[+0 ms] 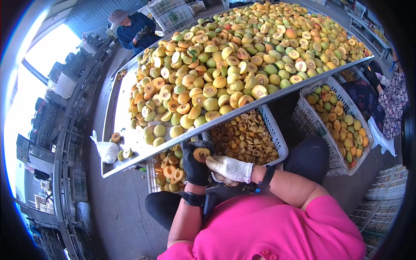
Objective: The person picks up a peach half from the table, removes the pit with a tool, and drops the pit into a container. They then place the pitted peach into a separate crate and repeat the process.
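And here's the cut fruit half [201,154], up in front of the chest, wrapped by the curled, black-gloved left hand [195,164]! The white-gloved right hand [229,168] meets its edge, fingers bent; whether they pinch, can't tell. Twelve o'clock, the piled tabletop [122,102]; two, a crate of small pieces [282,151]; eight, a crate of fruit [151,175]; nine, a white bag [107,151].
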### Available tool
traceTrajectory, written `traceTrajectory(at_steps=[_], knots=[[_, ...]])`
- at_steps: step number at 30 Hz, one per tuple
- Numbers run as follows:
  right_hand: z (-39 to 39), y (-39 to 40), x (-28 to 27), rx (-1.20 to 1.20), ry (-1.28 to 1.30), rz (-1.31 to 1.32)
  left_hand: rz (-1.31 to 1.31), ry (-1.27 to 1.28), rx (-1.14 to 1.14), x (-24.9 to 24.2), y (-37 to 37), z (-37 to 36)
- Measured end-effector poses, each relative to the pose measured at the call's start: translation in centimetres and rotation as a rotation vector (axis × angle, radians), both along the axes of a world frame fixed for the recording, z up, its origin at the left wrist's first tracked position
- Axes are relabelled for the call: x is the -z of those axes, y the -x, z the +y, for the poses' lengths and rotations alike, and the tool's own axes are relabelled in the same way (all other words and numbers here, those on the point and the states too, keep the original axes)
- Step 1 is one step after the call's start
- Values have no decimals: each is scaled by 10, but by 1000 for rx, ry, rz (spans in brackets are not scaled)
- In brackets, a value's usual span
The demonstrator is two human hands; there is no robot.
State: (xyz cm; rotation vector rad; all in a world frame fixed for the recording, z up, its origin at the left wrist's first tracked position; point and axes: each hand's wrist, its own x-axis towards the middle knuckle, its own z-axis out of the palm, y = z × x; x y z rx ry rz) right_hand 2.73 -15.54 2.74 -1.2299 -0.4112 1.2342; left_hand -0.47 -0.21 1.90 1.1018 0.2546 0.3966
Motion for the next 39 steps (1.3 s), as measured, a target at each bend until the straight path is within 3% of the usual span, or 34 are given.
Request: traceTrajectory(at_steps=[2,9,14,18,21,24,27,30,34,36,38,39], knots=[[6,8,-3,112,8,-162,-57,-279,-160,9,1,-12],[-5,2,-6,-70,-10,110,64,-123,-50,-13,5,-10],[-10,3,-11,-64,-25,202,19,-369,-98,-4,1,-11],[-12,6,-21,-111,-32,234,-13,-287,256,-25,11,6],[-12,7,-14,-159,0,163,16,-523,403,-15,6,17],[-11,6,-18,-202,-58,419,50,-609,480,-19,9,21],[-9,7,-1,-255,-207,656,41,-300,407,-12,10,18],[-6,5,13,-301,-326,848,-67,504,452,0,10,6],[-13,2,10,-325,-478,864,-21,512,152,10,8,13],[-13,1,12,-287,-497,823,-92,-17,-60,17,11,36],[-16,-5,16,-194,-519,861,28,-520,-286,8,17,64],[-16,-6,15,-156,-520,865,14,-673,-327,4,18,79]])
